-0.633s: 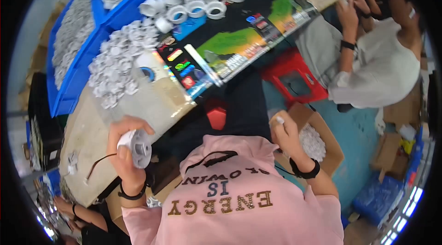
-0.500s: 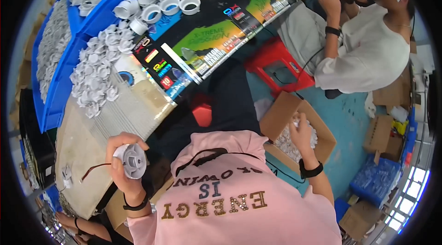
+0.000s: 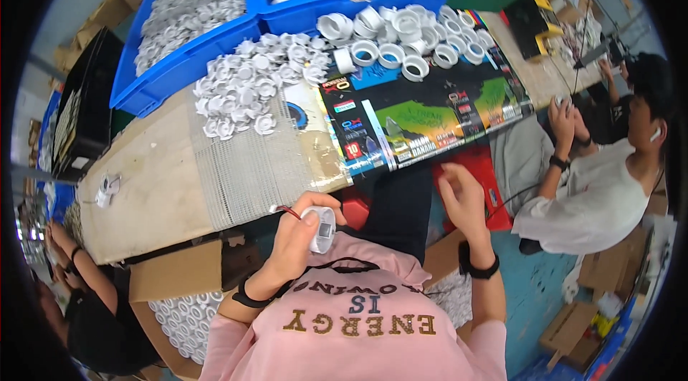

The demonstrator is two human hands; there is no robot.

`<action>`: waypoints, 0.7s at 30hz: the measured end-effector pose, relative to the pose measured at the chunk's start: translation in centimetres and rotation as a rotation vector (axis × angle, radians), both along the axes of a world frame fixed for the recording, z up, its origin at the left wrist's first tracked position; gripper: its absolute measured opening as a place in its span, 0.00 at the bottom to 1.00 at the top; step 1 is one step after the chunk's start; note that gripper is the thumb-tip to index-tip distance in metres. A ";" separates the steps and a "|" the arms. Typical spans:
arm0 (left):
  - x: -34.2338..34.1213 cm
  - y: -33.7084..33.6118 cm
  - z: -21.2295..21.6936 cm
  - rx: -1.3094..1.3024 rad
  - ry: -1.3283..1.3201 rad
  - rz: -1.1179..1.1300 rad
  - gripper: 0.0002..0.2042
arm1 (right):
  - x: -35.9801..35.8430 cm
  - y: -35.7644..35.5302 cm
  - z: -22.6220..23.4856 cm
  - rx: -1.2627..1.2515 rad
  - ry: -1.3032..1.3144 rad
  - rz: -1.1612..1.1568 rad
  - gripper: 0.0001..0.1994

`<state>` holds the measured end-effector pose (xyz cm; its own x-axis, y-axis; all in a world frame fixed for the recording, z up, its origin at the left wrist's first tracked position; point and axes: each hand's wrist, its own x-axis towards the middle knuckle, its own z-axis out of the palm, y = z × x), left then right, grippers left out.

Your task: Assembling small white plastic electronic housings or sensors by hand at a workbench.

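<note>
My left hand (image 3: 295, 238) is closed round a white round plastic housing (image 3: 324, 230) in front of my chest. A thin dark red wire (image 3: 288, 210) with a small white plug sticks out past the fingers. My right hand (image 3: 464, 202) is raised off to the right of it, between the table edge and my body. Its fingers are loosely bent and apart, and nothing shows between them. Small white cupped parts (image 3: 240, 87) lie heaped on the table ahead, beside several white rings (image 3: 390, 56).
Blue bins (image 3: 193, 59) of white parts stand at the back of the table (image 3: 154, 173). Cardboard boxes of white parts sit low on both sides, the left one (image 3: 154, 277) holding round pieces. A red stool (image 3: 494, 191) and a seated co-worker (image 3: 595, 195) are at right.
My right hand has come up from the box at right toward the table edge. The left hand still holds the housing, now turned more edge-on. The view has swung leftward.
</note>
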<state>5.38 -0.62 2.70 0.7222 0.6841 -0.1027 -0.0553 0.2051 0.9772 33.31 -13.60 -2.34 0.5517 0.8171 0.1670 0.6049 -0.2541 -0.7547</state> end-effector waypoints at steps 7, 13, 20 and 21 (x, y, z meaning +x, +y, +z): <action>-1.5 -0.9 0.1 -0.032 0.003 0.086 0.22 | 6.1 17.3 0.6 -0.020 -0.412 -0.080 0.19; -2.4 -0.2 0.1 -0.110 -0.106 0.108 0.20 | 10.4 19.9 -1.9 -0.293 -0.261 -0.027 0.15; -2.2 -0.2 -1.3 -0.163 -0.150 0.066 0.19 | 0.1 19.3 2.4 -0.211 -0.563 0.187 0.18; -2.0 -0.3 -1.4 -0.151 -0.148 0.065 0.19 | -1.6 20.1 2.9 -0.247 -0.488 0.257 0.18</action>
